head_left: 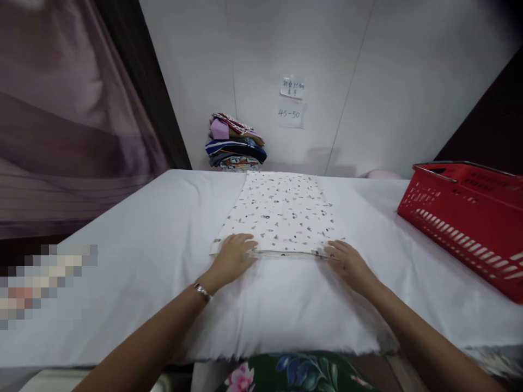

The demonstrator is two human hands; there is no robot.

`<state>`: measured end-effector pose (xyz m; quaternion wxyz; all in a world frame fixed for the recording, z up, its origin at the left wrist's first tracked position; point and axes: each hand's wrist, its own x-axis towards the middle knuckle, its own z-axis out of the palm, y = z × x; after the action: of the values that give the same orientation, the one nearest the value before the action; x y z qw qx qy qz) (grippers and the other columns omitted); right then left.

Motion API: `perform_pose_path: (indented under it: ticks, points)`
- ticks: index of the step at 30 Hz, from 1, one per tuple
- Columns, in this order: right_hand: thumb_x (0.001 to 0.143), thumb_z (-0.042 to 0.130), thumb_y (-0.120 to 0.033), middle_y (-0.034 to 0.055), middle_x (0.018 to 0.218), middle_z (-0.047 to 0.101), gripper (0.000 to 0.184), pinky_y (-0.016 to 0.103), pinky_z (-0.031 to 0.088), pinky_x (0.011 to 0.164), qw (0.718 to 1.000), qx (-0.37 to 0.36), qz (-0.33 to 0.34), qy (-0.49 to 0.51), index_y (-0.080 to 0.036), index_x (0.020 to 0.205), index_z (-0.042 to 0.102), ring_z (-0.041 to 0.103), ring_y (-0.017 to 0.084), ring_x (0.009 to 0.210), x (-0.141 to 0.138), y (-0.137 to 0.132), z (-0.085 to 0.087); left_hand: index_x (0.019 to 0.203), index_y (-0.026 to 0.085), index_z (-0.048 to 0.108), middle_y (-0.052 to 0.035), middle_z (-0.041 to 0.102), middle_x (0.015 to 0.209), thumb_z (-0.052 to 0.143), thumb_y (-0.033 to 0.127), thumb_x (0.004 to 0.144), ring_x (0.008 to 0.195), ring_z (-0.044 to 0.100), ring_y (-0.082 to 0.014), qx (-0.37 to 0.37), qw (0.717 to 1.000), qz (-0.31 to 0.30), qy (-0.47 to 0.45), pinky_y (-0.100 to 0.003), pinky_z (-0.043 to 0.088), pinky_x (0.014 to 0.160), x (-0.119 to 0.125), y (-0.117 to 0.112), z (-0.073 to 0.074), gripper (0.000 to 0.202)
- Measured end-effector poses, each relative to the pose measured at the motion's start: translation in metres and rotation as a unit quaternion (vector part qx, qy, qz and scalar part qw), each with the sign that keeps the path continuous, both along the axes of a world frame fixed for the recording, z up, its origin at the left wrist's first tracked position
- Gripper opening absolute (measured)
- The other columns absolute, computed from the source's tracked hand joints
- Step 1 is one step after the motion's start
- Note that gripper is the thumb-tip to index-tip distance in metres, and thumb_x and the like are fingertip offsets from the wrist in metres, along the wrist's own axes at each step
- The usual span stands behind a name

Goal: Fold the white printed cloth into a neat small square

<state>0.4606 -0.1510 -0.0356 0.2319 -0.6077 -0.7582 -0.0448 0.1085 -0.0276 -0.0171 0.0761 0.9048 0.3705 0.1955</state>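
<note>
A white cloth (281, 212) with a small scattered print lies folded in a flat rectangle on the white-covered table. Layers show along its near edge. My left hand (233, 256), with a silver band at the wrist, is at the near left corner, fingers over the top and thumb by the edge. At the near right corner, my right hand (349, 264) has its fingers curled on the edge. Both hands appear to grip the cloth, though the undersides of the fingers are hidden.
A stack of folded fabrics (236, 141) stands at the table's back edge against the wall. On the right sits a red plastic basket (466, 218) with a metal handle. Two paper notes (291, 113) are on the wall. A purple curtain (73, 109) hangs at the left.
</note>
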Motion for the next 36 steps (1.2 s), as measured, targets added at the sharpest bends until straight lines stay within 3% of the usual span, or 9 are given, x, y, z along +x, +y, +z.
perform_pose_path:
  ticks: [5, 10, 16, 22, 24, 28, 36]
  points:
    - [0.083, 0.049, -0.017, 0.0075, 0.108, 0.064, 0.027, 0.041, 0.045, 0.088, 0.995, -0.061, 0.077, 0.009, -0.021, 0.106, 0.063, 0.056, 0.023, 0.100, -0.033, 0.039, 0.011, 0.093, 0.021, 0.065, -0.0041, 0.064, 0.097, 0.053, 0.029, 0.084, 0.095, 0.055, -0.0196, -0.049, 0.996, -0.054, -0.054, -0.034, 0.042, 0.084, 0.050, 0.009, -0.006, 0.017]
    - [0.089, 0.042, -0.019, 0.0041, 0.091, 0.067, 0.024, 0.034, 0.046, 0.079, 0.991, -0.120, 0.049, 0.036, -0.021, 0.090, 0.065, 0.059, 0.019, 0.087, -0.036, 0.059, 0.012, 0.077, 0.021, 0.065, -0.0006, 0.066, 0.081, 0.039, 0.031, 0.090, 0.077, 0.058, -0.0164, -0.112, 0.992, -0.015, -0.048, -0.027, 0.041, 0.068, 0.058, 0.021, -0.009, 0.031]
    - [0.092, 0.036, -0.024, 0.0052, 0.096, 0.065, 0.026, 0.033, 0.045, 0.081, 0.993, -0.082, -0.021, 0.085, -0.021, 0.095, 0.061, 0.058, 0.019, 0.090, -0.042, 0.056, 0.002, 0.090, 0.021, 0.062, -0.0016, 0.065, 0.091, 0.042, 0.021, 0.089, 0.084, 0.057, -0.0162, -0.034, 0.995, 0.020, -0.094, -0.029, 0.043, 0.074, 0.061, 0.016, -0.023, 0.020]
    - [0.092, 0.036, -0.023, 0.0042, 0.098, 0.064, 0.024, 0.031, 0.045, 0.080, 0.991, -0.072, -0.001, 0.116, -0.022, 0.097, 0.059, 0.057, 0.018, 0.091, -0.046, 0.053, -0.003, 0.081, 0.019, 0.062, -0.0072, 0.058, 0.111, 0.043, 0.004, 0.082, 0.107, 0.049, -0.0206, 0.129, 0.985, -0.077, -0.082, -0.037, 0.042, 0.087, 0.074, 0.001, -0.023, 0.024]
    - [0.091, 0.037, -0.021, 0.0039, 0.098, 0.064, 0.023, 0.030, 0.045, 0.080, 0.991, -0.074, 0.005, 0.112, -0.022, 0.097, 0.059, 0.057, 0.017, 0.092, -0.046, 0.054, -0.004, 0.078, 0.019, 0.062, -0.0069, 0.058, 0.112, 0.044, 0.004, 0.082, 0.107, 0.048, -0.0213, 0.132, 0.985, -0.098, -0.046, -0.040, 0.040, 0.089, 0.080, -0.002, -0.021, 0.024]
    - [0.091, 0.038, -0.019, 0.0041, 0.096, 0.064, 0.022, 0.031, 0.045, 0.079, 0.992, -0.078, 0.018, 0.101, -0.022, 0.096, 0.059, 0.057, 0.018, 0.091, -0.045, 0.055, -0.006, 0.083, 0.019, 0.064, -0.0078, 0.057, 0.113, 0.050, 0.014, 0.084, 0.111, 0.046, -0.0239, 0.090, 0.993, -0.073, 0.003, -0.042, 0.038, 0.093, 0.086, 0.001, -0.018, 0.014]
    - [0.089, 0.042, -0.020, 0.0060, 0.103, 0.064, 0.023, 0.036, 0.047, 0.082, 0.992, -0.068, 0.072, 0.084, -0.023, 0.100, 0.062, 0.056, 0.020, 0.097, -0.045, 0.053, -0.002, 0.095, 0.021, 0.061, -0.0059, 0.056, 0.114, 0.056, 0.024, 0.084, 0.113, 0.045, -0.0233, 0.035, 0.998, -0.055, -0.003, -0.041, 0.037, 0.093, 0.084, 0.010, -0.020, 0.011]
